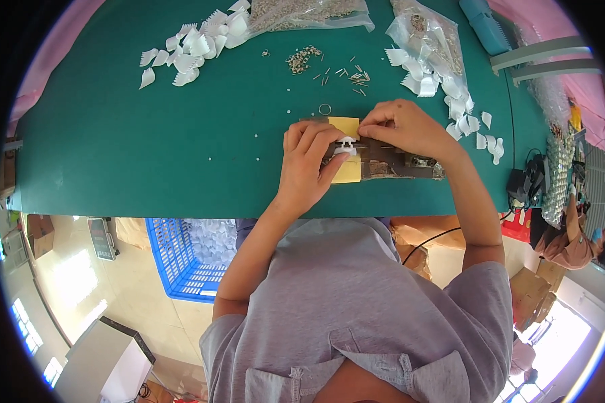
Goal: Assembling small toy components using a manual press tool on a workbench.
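Observation:
My left hand (306,161) is closed around a small white plastic piece (346,149), thumb below and fingers above. It holds the piece against a jig with a yellow plate (346,174) and a dark metal body (382,156). On the jig's right side, my right hand (405,127) pinches with thumb and forefinger close to the white piece. Whatever lies between those fingertips is too small to make out. A metal ring (325,109) lies just beyond the jig. Farther off are a small heap of metal springs (304,59) and several loose thin metal pins (358,75).
Curved, toothed white plastic pieces (193,46) are scattered at the far left, with more white pieces (420,77) at the right. Clear bags of small metal parts (302,10) lie along the back. A blue basket (175,269) of white pieces stands below the green table (148,154).

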Available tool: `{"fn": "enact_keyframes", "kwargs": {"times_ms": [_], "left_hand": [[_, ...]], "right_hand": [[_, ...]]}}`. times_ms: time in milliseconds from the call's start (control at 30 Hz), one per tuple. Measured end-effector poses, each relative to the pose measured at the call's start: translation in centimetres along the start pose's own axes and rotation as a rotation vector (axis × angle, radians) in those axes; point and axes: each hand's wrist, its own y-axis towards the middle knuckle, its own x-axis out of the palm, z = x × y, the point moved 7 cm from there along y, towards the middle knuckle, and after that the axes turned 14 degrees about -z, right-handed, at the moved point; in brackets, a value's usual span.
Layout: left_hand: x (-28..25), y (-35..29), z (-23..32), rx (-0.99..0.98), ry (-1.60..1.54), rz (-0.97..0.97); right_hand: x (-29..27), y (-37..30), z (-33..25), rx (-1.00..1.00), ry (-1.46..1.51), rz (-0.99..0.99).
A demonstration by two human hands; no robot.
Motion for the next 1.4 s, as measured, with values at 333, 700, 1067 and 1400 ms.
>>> {"fn": "enact_keyframes", "kwargs": {"times_ms": [333,700,1067,1400], "left_hand": [[0.2,0.0,-0.2,-0.015,-0.026,-0.028],[0.0,0.1,-0.1,-0.013,-0.009,-0.025],[0.1,0.1,-0.2,-0.012,-0.009,-0.003],[0.2,0.0,-0.2,-0.024,-0.023,0.000]], "right_hand": [[-3.0,-0.8,5.3,0.113,0.011,0.246],[-2.1,0.0,3.7,0.183,-0.092,0.214],[2.3,-3.7,-3.7,-0.167,0.008,0.497],[4.4,-4.6,-3.9,-0.192,-0.153,0.772]]}}
